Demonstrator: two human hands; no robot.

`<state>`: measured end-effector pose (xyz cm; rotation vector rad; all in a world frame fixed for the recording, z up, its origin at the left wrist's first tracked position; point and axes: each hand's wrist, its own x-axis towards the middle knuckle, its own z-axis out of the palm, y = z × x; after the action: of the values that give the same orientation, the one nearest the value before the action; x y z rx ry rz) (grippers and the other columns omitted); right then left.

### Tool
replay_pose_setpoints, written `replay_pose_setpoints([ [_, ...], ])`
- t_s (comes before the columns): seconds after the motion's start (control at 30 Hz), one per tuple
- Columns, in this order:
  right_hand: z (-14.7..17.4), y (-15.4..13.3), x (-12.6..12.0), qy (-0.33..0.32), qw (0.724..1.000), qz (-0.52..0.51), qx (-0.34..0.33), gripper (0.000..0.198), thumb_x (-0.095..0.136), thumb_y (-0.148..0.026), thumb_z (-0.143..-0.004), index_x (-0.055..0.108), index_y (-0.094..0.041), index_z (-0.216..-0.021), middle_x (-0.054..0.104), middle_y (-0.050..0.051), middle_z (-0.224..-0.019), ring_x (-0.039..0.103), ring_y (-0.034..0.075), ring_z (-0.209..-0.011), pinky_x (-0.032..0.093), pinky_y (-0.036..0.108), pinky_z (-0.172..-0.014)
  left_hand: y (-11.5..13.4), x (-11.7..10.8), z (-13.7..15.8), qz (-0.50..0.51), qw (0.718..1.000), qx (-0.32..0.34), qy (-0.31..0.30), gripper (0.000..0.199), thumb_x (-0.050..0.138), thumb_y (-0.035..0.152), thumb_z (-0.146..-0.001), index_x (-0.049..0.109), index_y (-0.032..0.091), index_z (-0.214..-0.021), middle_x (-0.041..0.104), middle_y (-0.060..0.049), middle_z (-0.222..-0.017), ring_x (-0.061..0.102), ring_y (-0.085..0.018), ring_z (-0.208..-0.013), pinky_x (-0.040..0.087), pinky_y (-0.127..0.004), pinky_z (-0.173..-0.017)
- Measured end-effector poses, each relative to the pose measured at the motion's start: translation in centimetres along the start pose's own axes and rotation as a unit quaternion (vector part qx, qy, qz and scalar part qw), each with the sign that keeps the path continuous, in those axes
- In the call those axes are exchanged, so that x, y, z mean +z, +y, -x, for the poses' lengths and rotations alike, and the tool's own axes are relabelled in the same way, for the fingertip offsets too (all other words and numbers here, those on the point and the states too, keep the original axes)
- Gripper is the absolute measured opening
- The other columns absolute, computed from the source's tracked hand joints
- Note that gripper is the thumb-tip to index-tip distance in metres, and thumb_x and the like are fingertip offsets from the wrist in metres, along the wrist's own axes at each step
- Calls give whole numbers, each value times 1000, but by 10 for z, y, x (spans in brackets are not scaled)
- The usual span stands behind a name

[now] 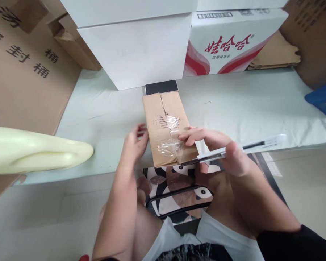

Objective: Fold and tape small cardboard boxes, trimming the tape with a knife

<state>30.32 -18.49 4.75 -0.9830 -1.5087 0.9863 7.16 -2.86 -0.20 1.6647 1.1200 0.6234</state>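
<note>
A small brown cardboard box lies at the table's front edge, its top flaps meeting at a seam under wrinkled clear tape. My left hand is beside the box's left side, fingers loosely bent and slightly apart, a little blurred; whether they touch the cardboard is hard to tell. In my right hand is a slim white and clear utility knife, held between thumb and palm. Its dark tip points left at the box's near edge. Fingertips of that hand rest on the box's right part.
Behind the box lies a phone-like black-and-white object. Large white cartons stand across the back of the table. A pale yellow curved object juts in from the left, and a blue item sits far right.
</note>
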Motion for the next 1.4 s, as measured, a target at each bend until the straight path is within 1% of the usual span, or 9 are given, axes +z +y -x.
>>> replay_pose_setpoints([
  [0.03, -1, 0, 1, -7, 1000, 8, -3, 71, 24, -78, -98, 69, -27, -116, 70, 10, -125, 61, 30, -127, 41, 53, -116, 2, 0, 1, 24, 996, 60, 60, 54, 64, 60, -86, 63, 22, -125, 69, -14, -132, 64, -33, -125, 56, -50, -101],
  [0.1, -4, -1, 4, -13, 1000, 23, -8, 71, 23, -77, -99, 69, -25, -113, 71, 11, -119, 63, 30, -122, 43, 54, -112, 8, 1, 8, 52, 980, 174, 83, 56, 60, 62, -90, 59, 27, -135, 58, -12, -150, 51, -33, -143, 50, -52, -113],
  [0.17, -5, -4, 8, 8, 999, 37, -5, 73, 23, -79, -98, 69, -25, -109, 71, 11, -112, 65, 29, -114, 47, 52, -106, 15, 2, 15, 13, 962, 271, 23, 51, 58, 60, -93, 61, 31, -135, 52, -7, -156, 39, -33, -154, 38, -56, -125],
  [0.23, -5, -9, 11, 64, 997, 45, 8, 73, 25, -82, -96, 69, -24, -100, 70, 9, -98, 67, 25, -95, 52, 47, -92, 21, 5, 21, -64, 948, 311, -36, 44, 59, 56, -95, 65, 32, -131, 52, -6, -157, 33, -34, -157, 27, -60, -130],
  [0.33, -4, -15, 15, 175, 982, 54, 38, 68, 31, -81, -95, 66, -22, -87, 61, 3, -73, 57, 17, -65, 48, 35, -63, 24, 8, 25, -126, 941, 305, -70, 42, 57, 53, -97, 66, 29, -129, 50, -9, -156, 38, -35, -153, 27, -62, -130],
  [0.4, -4, -18, 17, 214, 971, 78, 76, 57, 42, -73, -97, 66, -22, -85, 58, 0, -64, 51, 14, -55, 42, 31, -54, 25, 8, 25, -135, 942, 297, -76, 42, 54, 53, -98, 64, 28, -131, 48, -11, -157, 42, -34, -150, 29, -61, -129],
  [0.53, -9, -23, 23, 207, 953, 149, 164, 24, 66, -44, -90, 67, -21, -83, 61, -1, -63, 53, 12, -55, 40, 27, -52, 27, 6, 25, -152, 943, 286, -78, 42, 53, 52, -97, 62, 29, -131, 48, -10, -157, 41, -33, -150, 31, -60, -128],
  [0.63, -14, -26, 25, 196, 949, 164, 182, 12, 67, -32, -84, 68, -20, -82, 62, -2, -63, 52, 10, -54, 39, 25, -50, 28, 6, 25, -155, 943, 284, -78, 40, 54, 47, -96, 62, 29, -131, 48, -9, -157, 42, -33, -149, 31, -60, -128],
  [1.4, -17, -27, 28, 193, 946, 110, 237, 18, 72, -34, -81, 66, -18, -79, 65, 1, -66, 61, 13, -61, 42, 23, -49, 28, 9, 25, -153, 945, 280, -68, 37, 55, 39, -91, 61, 28, -125, 50, -9, -152, 43, -33, -147, 33, -60, -127],
])
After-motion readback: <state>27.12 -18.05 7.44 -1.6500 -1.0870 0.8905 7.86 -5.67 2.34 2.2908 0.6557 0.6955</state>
